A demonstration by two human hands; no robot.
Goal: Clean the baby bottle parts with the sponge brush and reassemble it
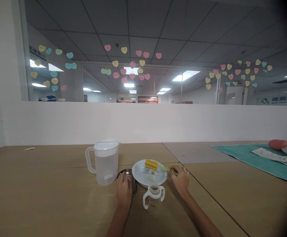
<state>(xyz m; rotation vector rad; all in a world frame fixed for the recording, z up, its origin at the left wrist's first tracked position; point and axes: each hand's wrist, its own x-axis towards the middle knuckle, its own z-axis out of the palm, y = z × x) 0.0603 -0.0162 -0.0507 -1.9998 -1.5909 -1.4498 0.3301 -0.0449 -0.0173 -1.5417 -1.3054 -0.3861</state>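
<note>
My right hand [180, 179] is closed on the green handle of a bottle brush with a yellow sponge head [151, 164]. The sponge lies over a white bowl [137, 174], which also holds small clear pieces [152, 176]. Over a dark, shiny metal dish [134, 187] rests my left hand [123, 191], its fingers slightly bent and apart. Between my forearms stands a clear baby bottle [154, 189] with a white two-handled collar [145, 197]. Its transparent body is hard to make out against the table.
A translucent lidded pitcher [106, 164] stands left of the metal dish, its handle to the left. At the far right a teal cloth [252, 161] carries a patterned cloth [272, 156] and a reddish object [279, 144]. A low white wall [145, 123] closes off the table's back.
</note>
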